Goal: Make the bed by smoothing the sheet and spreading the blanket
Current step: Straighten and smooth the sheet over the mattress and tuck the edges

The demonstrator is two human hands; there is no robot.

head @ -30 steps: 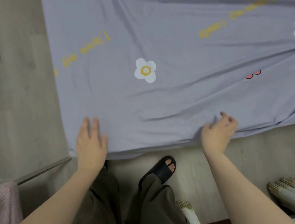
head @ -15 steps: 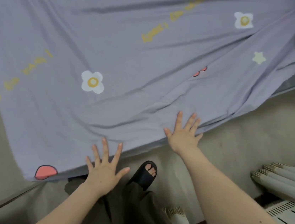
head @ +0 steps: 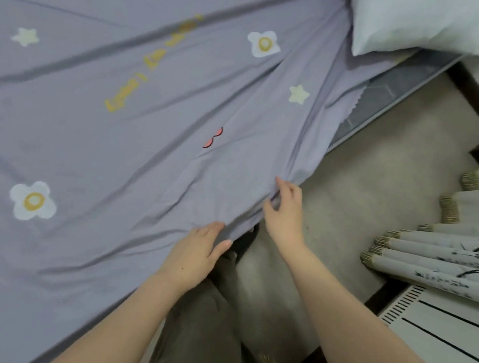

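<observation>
A lilac sheet printed with white flowers, stars and yellow lettering covers the bed, with long creases running toward its near edge. My right hand pinches a bunched fold of the sheet's hanging edge. My left hand lies palm down on the sheet just left of that fold, fingers together. A white pillow lies at the top right corner of the bed. No blanket is in view.
The grey mattress edge shows bare where the sheet has pulled back below the pillow. Rolled paper scrolls lie on the floor at right beside a white slatted panel. My trouser legs stand against the bed's side.
The view has shifted right along the bed, bringing the pillow in. My right hand went from flat with spread fingers to pinching the sheet's edge; my left hand moved onto the sheet beside it.
</observation>
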